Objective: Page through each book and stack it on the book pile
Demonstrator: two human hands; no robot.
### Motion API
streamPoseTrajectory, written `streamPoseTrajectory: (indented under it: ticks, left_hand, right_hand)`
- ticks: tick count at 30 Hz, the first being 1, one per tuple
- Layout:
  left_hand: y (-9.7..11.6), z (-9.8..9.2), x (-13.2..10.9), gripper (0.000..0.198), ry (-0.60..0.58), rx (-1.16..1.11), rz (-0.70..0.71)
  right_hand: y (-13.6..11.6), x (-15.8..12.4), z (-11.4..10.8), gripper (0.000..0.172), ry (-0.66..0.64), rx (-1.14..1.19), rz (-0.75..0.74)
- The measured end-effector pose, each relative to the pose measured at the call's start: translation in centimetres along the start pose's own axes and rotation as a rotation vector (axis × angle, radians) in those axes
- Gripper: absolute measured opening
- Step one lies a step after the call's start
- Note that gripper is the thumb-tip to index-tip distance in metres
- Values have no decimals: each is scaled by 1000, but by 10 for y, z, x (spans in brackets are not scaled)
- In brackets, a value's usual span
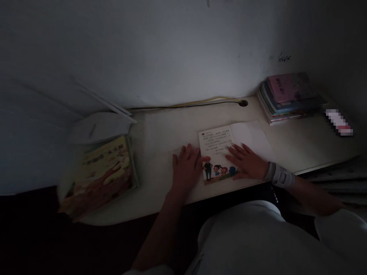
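An open booklet (215, 147) lies near the front edge of the desk, its visible page printed with text and cartoon figures along the bottom. My right hand (249, 162) rests on it with fingers spread, reaching over the lower right of the printed page; a pale band circles that wrist. To the right of the printed page is a blank white page or sheet (252, 133). My left hand (187, 166) lies flat on the desk at the booklet's left edge, fingers apart, the thumb side close to or touching the page.
A stack of books (289, 93) stands at the back right, with a partly blurred phone (338, 122) beside it. Yellowish picture books (106, 168) lie at the left end of the white desk (160, 130). A cable (183, 105) runs along the wall to a round hole (243, 103).
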State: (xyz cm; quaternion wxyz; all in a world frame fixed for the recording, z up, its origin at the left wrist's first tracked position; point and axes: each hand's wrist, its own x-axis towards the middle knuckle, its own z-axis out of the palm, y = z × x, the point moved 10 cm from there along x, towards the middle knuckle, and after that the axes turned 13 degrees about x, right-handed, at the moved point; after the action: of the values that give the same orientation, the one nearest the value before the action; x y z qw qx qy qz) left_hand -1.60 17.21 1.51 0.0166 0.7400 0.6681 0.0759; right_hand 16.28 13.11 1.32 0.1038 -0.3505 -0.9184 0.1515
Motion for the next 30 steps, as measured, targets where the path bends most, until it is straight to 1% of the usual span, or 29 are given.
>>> streamPoseTrajectory:
  ticks: [2,3,4,5,7,9,11,12,15,16,17,19,20,22,24,25,26,27,28,30]
  left_hand:
    - [-12,-10,-2,53,73,-289,-116]
    - [-19,-11,-3,52,84,-467,-185]
    - [-23,-8,-4,52,67,-652,-248]
    - [-25,-3,-4,51,21,-830,-299]
    - [-20,10,-4,42,-116,-1131,-369]
    - [-15,18,-2,28,-232,-1327,-409]
    - [-14,21,1,17,-305,-1413,-441]
    - [-14,23,2,16,-346,-1424,-448]
    - [-3,27,8,22,-483,-1420,-415]
    - [3,25,12,25,-492,-1430,-390]
    - [11,20,17,29,-470,-1446,-354]
    - [34,2,28,37,-382,-1471,-231]
    - [52,-10,33,40,-346,-1468,-139]
    - [98,-33,37,43,-334,-1389,105]
    - [151,-51,30,41,-329,-1176,405]
    - [175,-55,22,40,-318,-1017,557]
    - [194,-55,14,40,-285,-833,673]
    - [207,-50,7,40,-236,-636,740]
    - [215,-42,2,43,-178,-444,763]
    - [218,-26,-5,50,-75,-132,736]
  right_hand:
    - [3,-1,0,86,7,34,2]
    - [4,-1,1,86,9,55,3]
    - [5,-2,1,86,8,76,5]
    - [7,-2,2,86,7,95,6]
    - [9,-2,3,86,6,124,10]
    - [10,-2,3,86,9,142,10]
    - [11,-3,4,86,13,155,7]
    - [12,-3,5,87,14,162,6]
    - [14,-4,5,86,18,216,11]
    - [15,-4,3,84,29,256,11]
    - [15,-5,-1,82,50,311,3]
    - [17,-7,-17,77,130,446,-17]
    - [20,-10,-29,75,193,511,-20]
    - [33,-19,-61,71,366,606,6]
    - [54,-35,-96,67,546,687,88]
    - [67,-44,-112,63,621,719,138]
    - [80,-55,-127,58,681,738,192]
    - [91,-66,-142,54,741,713,245]
    - [100,-77,-156,54,800,638,283]
    - [104,-90,-177,55,855,418,302]
